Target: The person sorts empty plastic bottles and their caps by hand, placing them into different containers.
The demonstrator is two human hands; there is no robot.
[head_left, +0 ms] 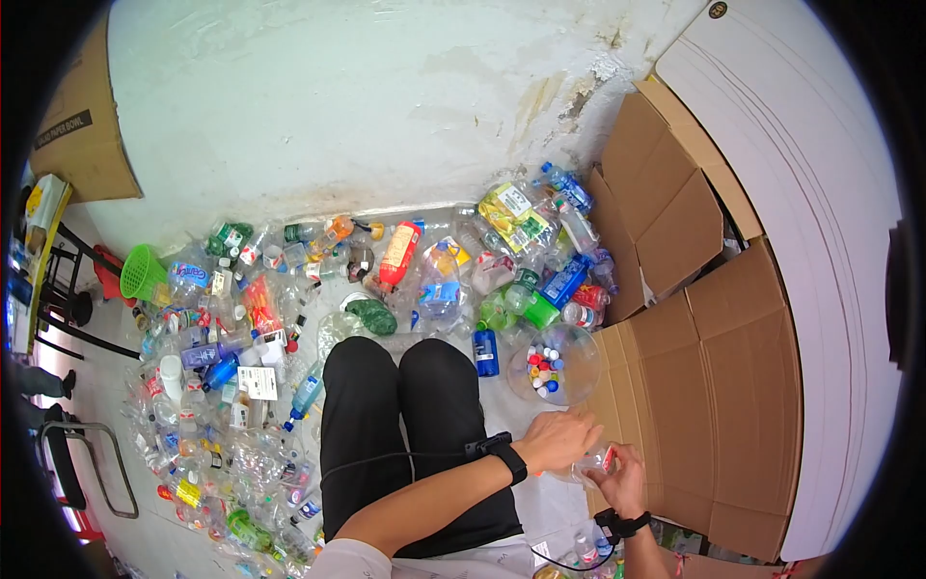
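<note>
Shirt [487, 552] at 6 o'clock, nearest cam; black trousers [439, 444] just beyond, knees up. L hand [558, 439] approx 5 o'clock, beside clear btl [586, 467], fingers curled but tips hidden: can't tell if apart or together. R hand [622, 476], also nr 5, fingers clamped on clear btl at its red-marked end. Clear btl lies betw. hands, nr cardboard [709, 405] at 4. Clear tub [590, 365] w/ mixed caps [545, 372] at 4, beyond hands; blue btl [485, 353] betw. tub and knee. Btl pile [207, 386] spreads approx 7 to 1; red btl [397, 255] at 10, green basket [144, 274] at 9.
</note>
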